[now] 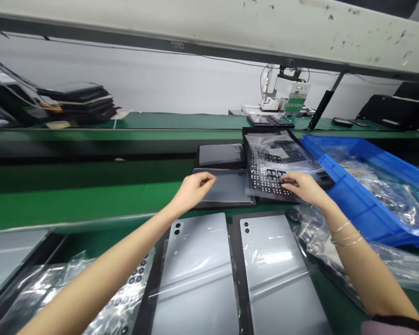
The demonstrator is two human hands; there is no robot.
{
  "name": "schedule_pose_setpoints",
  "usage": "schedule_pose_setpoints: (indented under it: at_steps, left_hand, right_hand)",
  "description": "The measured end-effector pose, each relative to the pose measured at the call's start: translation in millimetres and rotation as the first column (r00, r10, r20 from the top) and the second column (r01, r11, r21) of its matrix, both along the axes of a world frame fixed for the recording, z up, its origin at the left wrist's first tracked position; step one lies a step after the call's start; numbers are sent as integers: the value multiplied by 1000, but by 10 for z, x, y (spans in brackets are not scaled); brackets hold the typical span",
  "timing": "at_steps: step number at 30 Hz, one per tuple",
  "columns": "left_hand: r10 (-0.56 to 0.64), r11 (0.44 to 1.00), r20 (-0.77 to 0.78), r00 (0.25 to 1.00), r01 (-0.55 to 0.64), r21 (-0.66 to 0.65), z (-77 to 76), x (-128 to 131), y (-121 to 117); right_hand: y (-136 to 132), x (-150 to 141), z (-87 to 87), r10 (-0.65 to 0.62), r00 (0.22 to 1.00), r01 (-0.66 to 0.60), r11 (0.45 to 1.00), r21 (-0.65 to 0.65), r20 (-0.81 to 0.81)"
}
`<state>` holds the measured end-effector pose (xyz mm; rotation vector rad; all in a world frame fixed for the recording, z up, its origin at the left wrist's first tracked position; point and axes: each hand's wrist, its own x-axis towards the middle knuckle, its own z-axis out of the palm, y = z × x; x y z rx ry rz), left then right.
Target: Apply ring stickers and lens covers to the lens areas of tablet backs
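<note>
Left hand: middle of the frame, in front of a grey tablet, fingers curled in toward the thumb; cannot tell whether anything small is pinched
Right hand: right of centre, thumb and finger drawn together at the dotted sheet, right beside its black rings; cannot tell whether a ring is gripped
Dotted sheet: right of centre, lying over a black tray
Silver tablets: two side by side at lower centre, backs up, camera ends toward the top of the frame
Blue bin: right side, clear bags inside
</note>
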<state>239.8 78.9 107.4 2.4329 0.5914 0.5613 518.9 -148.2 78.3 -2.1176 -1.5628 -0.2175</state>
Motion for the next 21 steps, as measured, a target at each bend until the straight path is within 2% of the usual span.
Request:
schedule_pose_setpoints:
  at_steps: [3, 5, 7, 9, 12, 15, 18, 21]
  left_hand:
    - [9, 999, -82, 997, -13, -45, -61, -600, -130]
    - [24, 990, -177, 984, -48, -134, -117, -915, -237]
    - [19, 960, -249, 968, -88, -267, -164, -1087, -316]
    - [-3, 892, -251, 968, -111, -439, -190, -1076, -365]
    - [7, 723, -145, 989, -105, -683, -196, -713, -426]
    - [21, 643, -90, 996, -83, -761, -208, -85, -508]
    - [-2, 555, -65, 998, -53, -830, -244, 514, -605]
    - [-59, 455, -30, 998, 0, -890, -293, 848, -686]
  right_hand:
    - [-72, 128, 83, -94, 996, 94, 992, 90, -1]
    - [-67, 167, 150, -132, 991, 131, 984, 117, -5]
    - [-4, 97, 203, -107, 994, 107, 989, 102, -7]
    - [103, -88, 224, -24, 1000, 24, 998, 62, 0]
    - [279, -456, 185, 119, 993, -119, 993, 7, 23]
    - [395, -705, 94, 195, 979, -194, 981, -22, 57]
    - [441, -743, 13, 199, 976, -198, 980, -28, 92]
    - [437, -681, -25, 205, 971, -203, 979, -28, 122]
